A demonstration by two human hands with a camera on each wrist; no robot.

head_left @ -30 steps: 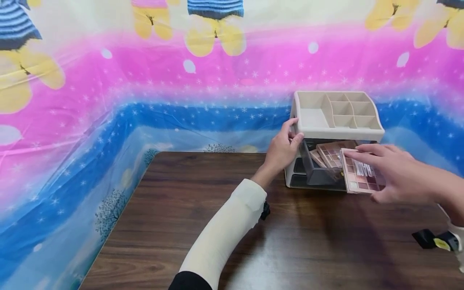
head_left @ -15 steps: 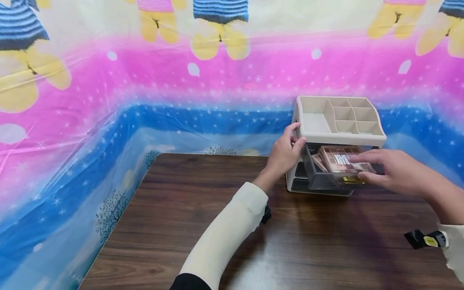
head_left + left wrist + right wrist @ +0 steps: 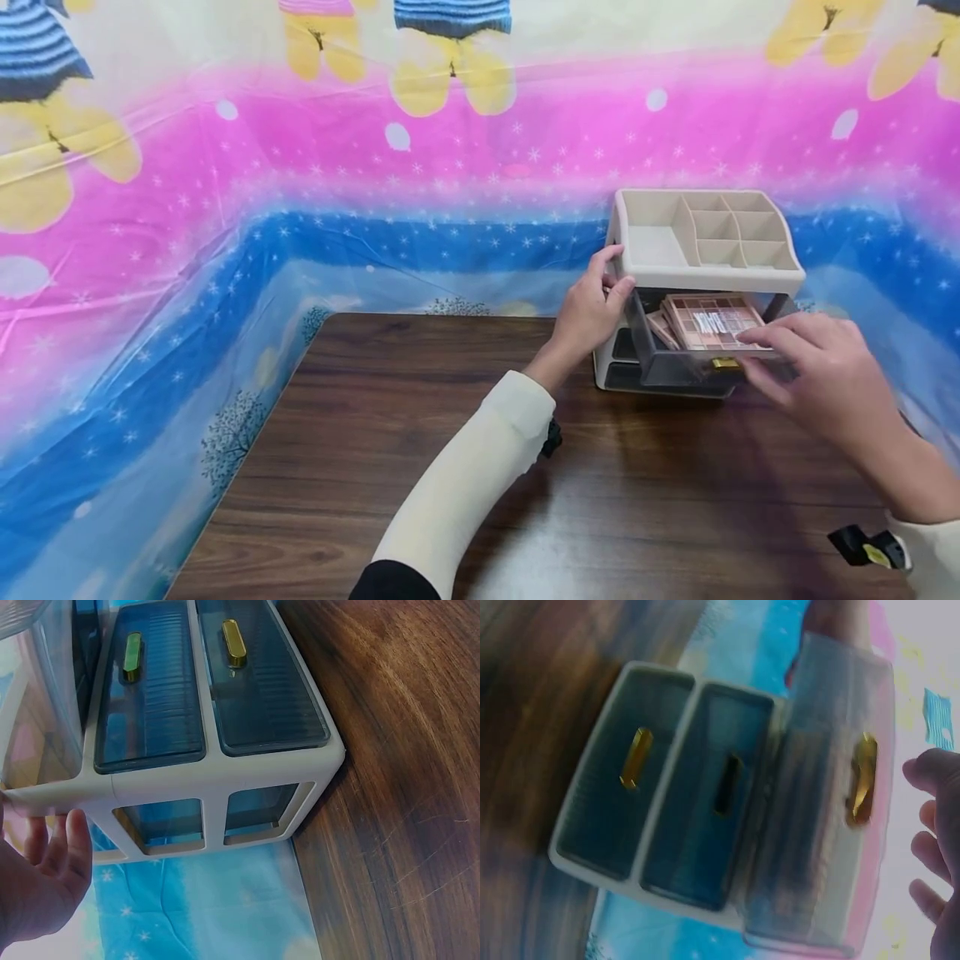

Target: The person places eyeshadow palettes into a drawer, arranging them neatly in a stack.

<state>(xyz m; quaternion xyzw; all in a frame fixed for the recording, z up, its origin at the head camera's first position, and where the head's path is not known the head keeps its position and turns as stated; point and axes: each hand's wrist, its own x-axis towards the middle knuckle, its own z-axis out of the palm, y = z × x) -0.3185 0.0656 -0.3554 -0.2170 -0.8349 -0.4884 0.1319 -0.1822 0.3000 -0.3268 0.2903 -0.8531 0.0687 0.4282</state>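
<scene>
A cream cosmetics organizer (image 3: 716,281) stands at the back right of the table. Its top drawer (image 3: 675,368), of smoky clear plastic with a gold handle (image 3: 863,780), is pulled out. Inside lie several eyeshadow palettes, the uppermost palette (image 3: 708,322) flat with white lettering. My left hand (image 3: 591,312) grips the organizer's left side, thumb at the front edge; its fingers (image 3: 77,847) show at the frame in the left wrist view. Over the drawer's front right corner, my right hand (image 3: 832,375) holds nothing, its fingers loosely bent. The right wrist view is blurred.
Two lower drawers (image 3: 154,697) with gold handles are closed. Divided compartments (image 3: 716,225) form the organizer's top. A patterned cloth (image 3: 450,242) hangs behind the dark wooden table (image 3: 420,433).
My right hand has laid an eyeshadow palette into the open drawer, let it go and drawn back toward the front right. The left hand keeps its hold on the organizer.
</scene>
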